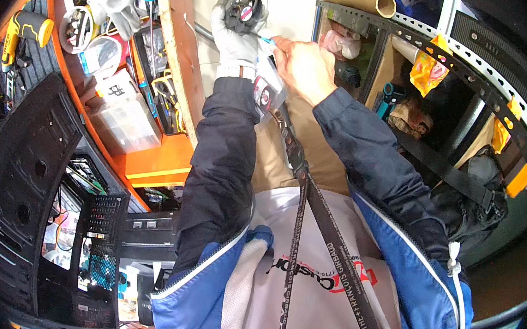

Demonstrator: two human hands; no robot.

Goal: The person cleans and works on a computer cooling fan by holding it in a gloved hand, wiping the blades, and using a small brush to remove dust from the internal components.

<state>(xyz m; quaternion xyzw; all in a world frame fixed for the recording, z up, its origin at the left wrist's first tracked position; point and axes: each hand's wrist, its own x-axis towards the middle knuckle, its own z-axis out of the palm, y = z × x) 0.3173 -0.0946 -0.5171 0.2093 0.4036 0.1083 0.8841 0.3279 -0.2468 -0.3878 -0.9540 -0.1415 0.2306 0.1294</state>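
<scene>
My left hand (pixel 231 44), in a pale grey work glove, is closed round a round black part (pixel 242 11) that looks like a small cooling fan with a pink-and-white label at its hub. Just right of it, my bare right hand (pixel 306 65) has its fingers pinched together. A small blue tip (pixel 266 40) shows at those fingertips, pointing toward the glove; the rest of that piece is hidden. Between my wrists hangs a clear plastic holder (pixel 270 78), near the lanyard (pixel 293 142). A dark round spot with pink shows at its lower end.
At left, an orange shelf unit (pixel 156 165) holds a clear plastic box (pixel 125 124), tools and gloves. A yellow-black power drill (pixel 26 35) lies beyond a large black panel (pixel 27 212). On the right, a cardboard tube (pixel 362 1) rests atop a metal-framed rack (pixel 435 37).
</scene>
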